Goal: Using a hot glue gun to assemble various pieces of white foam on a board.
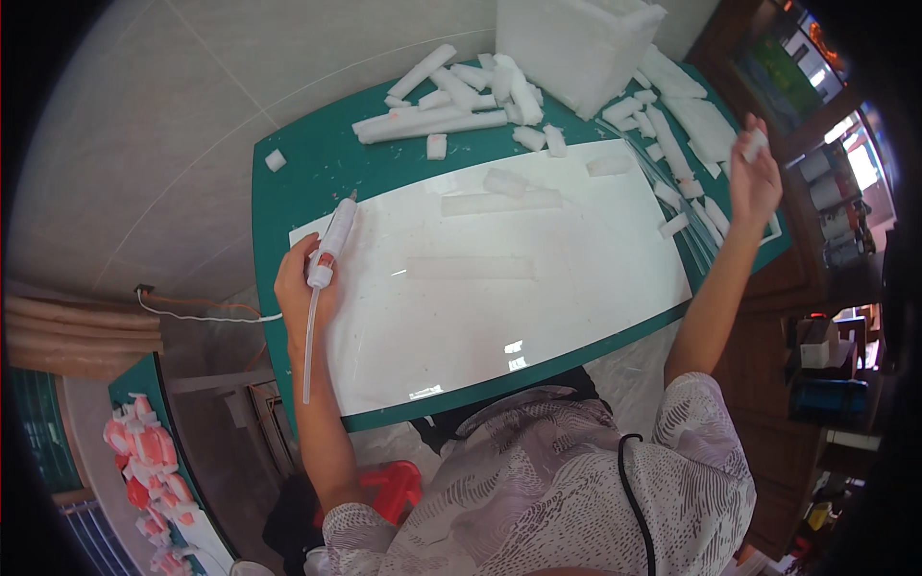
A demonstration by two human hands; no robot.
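Patterned shirt (576, 480) w/ a black cord over it sits closest, both forearms reaching up from it onto the table (288, 192). Largest thing on the green top is a glossy white sheet (499, 288), then a big white foam block (571, 43) at the far edge, w/ foam strips (432, 120) and small offcuts scattered in front of it and down the right side.

Left hand (305, 288) is clenched round a white pen-like tool (331, 245) at the sheet's left edge. Tool's long axis runs from the fist up and slightly right, tip pointing away from the body; a thin white tube (309, 346) hangs off its lower end toward the table's near edge.

Right hand (754, 178) is raised over the far right corner, fingers pinching a small white foam piece (756, 144). That piece lies well apart from the tool, across the whole sheet to the right, so the right hand is the nearer one by far. Piece looks short, blocky, plain white; exact shape too small to tell.

Red stool (389, 485) shows below the table edge; red-and-white packs (144, 451) lie lower left.
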